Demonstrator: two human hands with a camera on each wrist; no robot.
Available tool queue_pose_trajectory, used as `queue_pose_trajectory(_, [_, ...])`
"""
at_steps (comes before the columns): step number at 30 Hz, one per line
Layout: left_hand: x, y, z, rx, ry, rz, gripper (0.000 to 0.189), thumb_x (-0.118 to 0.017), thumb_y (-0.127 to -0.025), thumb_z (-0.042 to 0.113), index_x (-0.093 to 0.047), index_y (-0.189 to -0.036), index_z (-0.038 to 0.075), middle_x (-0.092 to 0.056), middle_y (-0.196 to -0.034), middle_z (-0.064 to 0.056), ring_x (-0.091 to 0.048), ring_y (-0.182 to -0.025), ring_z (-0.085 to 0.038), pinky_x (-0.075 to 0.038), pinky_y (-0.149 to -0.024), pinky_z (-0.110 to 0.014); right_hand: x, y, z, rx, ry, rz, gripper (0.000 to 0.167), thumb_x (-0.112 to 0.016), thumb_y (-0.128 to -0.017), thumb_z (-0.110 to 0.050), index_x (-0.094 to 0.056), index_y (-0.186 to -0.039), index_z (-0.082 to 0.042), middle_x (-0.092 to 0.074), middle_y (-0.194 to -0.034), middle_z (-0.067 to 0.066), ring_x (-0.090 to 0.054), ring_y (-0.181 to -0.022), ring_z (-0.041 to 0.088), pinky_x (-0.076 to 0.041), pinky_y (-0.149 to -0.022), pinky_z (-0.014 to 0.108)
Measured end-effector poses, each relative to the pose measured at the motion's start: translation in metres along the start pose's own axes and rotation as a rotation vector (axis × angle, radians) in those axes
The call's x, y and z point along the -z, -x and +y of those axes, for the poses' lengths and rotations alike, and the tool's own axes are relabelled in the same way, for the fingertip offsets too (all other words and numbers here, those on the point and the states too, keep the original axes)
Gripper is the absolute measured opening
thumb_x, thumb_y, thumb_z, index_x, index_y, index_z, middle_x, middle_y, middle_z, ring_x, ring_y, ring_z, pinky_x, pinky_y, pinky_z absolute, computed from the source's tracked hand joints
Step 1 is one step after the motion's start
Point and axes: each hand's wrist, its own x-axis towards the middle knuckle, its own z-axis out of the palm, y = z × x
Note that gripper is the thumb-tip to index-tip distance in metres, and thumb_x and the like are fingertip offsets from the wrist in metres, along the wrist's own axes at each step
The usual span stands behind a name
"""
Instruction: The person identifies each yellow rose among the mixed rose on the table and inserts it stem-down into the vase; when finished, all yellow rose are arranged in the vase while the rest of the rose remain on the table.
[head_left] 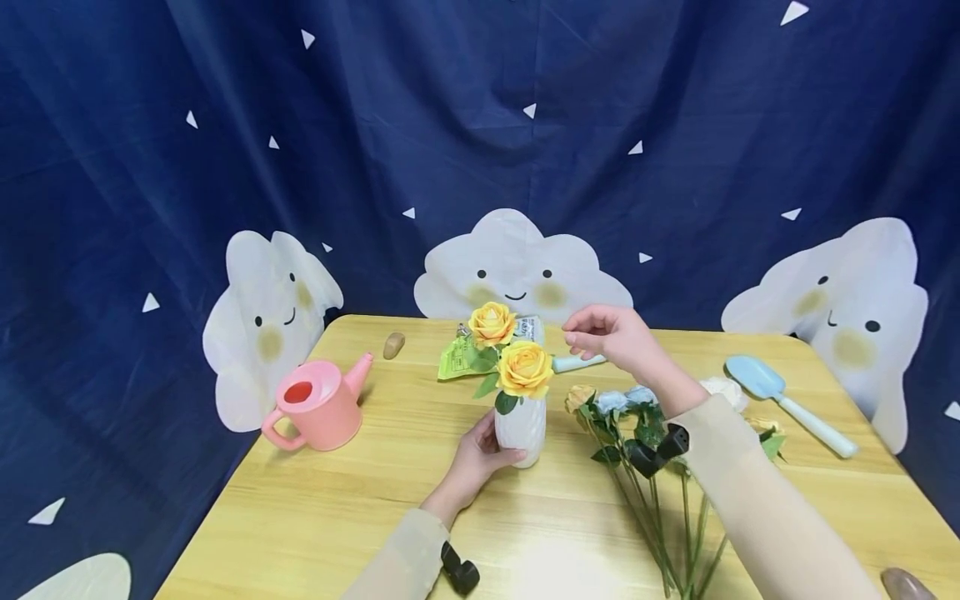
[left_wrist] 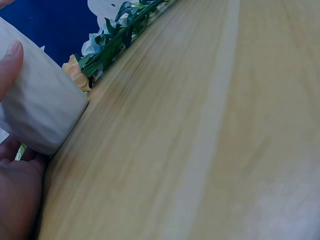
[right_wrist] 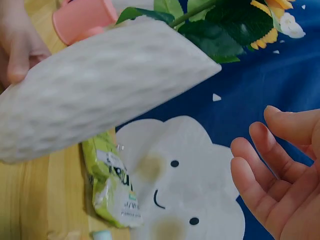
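Head view finds the hands well apart: the left hand (head_left: 477, 458) grips the white vase (head_left: 522, 429) low on its side, thumb across the front, while the right hand (head_left: 613, 337) is raised beside the blooms, fingers loosely bent and holding nothing. The vase stands near the middle of the counter (head_left: 405, 500), apparently upright, its base seeming to meet the wood. Its dimpled wall looks rigid, perhaps ceramic or plastic; if ceramic, it would be fairly weighty, smooth and breakable, so a hold round the lower body, like this one, seems soundest. Two yellow roses (head_left: 525, 369) lean out of its mouth; they look artificial, light and soft in the petals, with stiff stems that are probably the best place to pinch. Whether the vase holds anything else cannot be seen. To its right lie loose flowers (head_left: 611, 402), stems toward the person, partly under the right forearm. Behind the vase sits a green packet (head_left: 459, 358), contents hidden. Farther left is a pink watering can (head_left: 322, 408), its filling hole showing reddish inside, though whether it holds water cannot be told. A blue shovel (head_left: 756, 377) lies at far right.
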Motion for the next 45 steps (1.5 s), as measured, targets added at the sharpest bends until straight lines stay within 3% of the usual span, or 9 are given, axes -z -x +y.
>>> queue_pose_trajectory(10, [0.001,-0.001,-0.001,-0.014,-0.002,-0.008,0.078,-0.078,-0.075,0.011,-0.038,-0.142,0.013,-0.045,-0.139,-0.006,-0.037,-0.129,-0.018,-0.03,-0.107,-0.031,0.015,0.046,0.025,-0.049,0.02,0.038,0.02,-0.066,-0.087,-0.009,-0.061,-0.102,0.004,-0.065,-0.08,0.015,-0.063,-0.07,0.02,-0.056,-0.061,0.032])
queue_pose_trajectory(18, [0.001,-0.001,-0.001,-0.015,-0.007,-0.014,0.079,-0.078,-0.075,0.013,-0.037,-0.142,0.013,-0.045,-0.139,-0.006,-0.037,-0.13,-0.019,-0.031,-0.106,-0.03,0.012,0.078,0.05,-0.102,-0.01,0.027,0.023,-0.065,-0.087,-0.009,-0.06,-0.104,0.005,-0.065,-0.086,0.012,-0.064,-0.074,0.024,-0.056,-0.063,0.031])
queue_pose_trajectory(23, [0.0,-0.001,0.0,-0.019,0.007,-0.009,0.077,-0.078,-0.075,0.011,-0.039,-0.141,0.011,-0.047,-0.137,-0.008,-0.039,-0.129,-0.02,-0.031,-0.106,-0.031,0.008,0.094,0.062,-0.128,-0.026,0.029,0.023,-0.065,-0.087,-0.008,-0.059,-0.104,0.006,-0.062,-0.085,0.021,-0.062,-0.072,0.023,-0.056,-0.061,0.035])
queue_pose_trajectory(32, [0.0,-0.001,0.0,-0.023,0.007,-0.006,0.076,-0.078,-0.075,0.01,-0.04,-0.14,0.011,-0.047,-0.136,-0.007,-0.04,-0.128,-0.02,-0.032,-0.106,-0.031,-0.003,0.116,0.085,-0.252,-0.008,0.043,0.03,-0.066,-0.084,-0.006,-0.057,-0.109,0.008,-0.06,-0.086,0.025,-0.061,-0.072,0.027,-0.056,-0.06,0.037])
queue_pose_trajectory(36, [0.0,-0.001,0.0,-0.027,0.006,-0.008,0.075,-0.078,-0.075,0.01,-0.04,-0.14,0.012,-0.047,-0.136,-0.007,-0.04,-0.128,-0.02,-0.033,-0.105,-0.031,-0.011,0.123,0.092,-0.318,0.002,0.043,0.036,-0.066,-0.084,-0.007,-0.055,-0.114,0.008,-0.061,-0.088,0.021,-0.061,-0.074,0.032,-0.056,-0.061,0.037])
queue_pose_trajectory(45, [0.0,-0.001,-0.002,-0.014,0.013,-0.01,0.077,-0.077,-0.076,0.011,-0.037,-0.142,0.011,-0.046,-0.137,-0.008,-0.039,-0.128,-0.02,-0.032,-0.105,-0.03,-0.024,0.127,0.101,-0.408,0.088,0.08,0.037,-0.068,-0.082,-0.006,-0.056,-0.115,0.004,-0.06,-0.085,0.01,-0.061,-0.073,0.027,-0.055,-0.058,0.037])
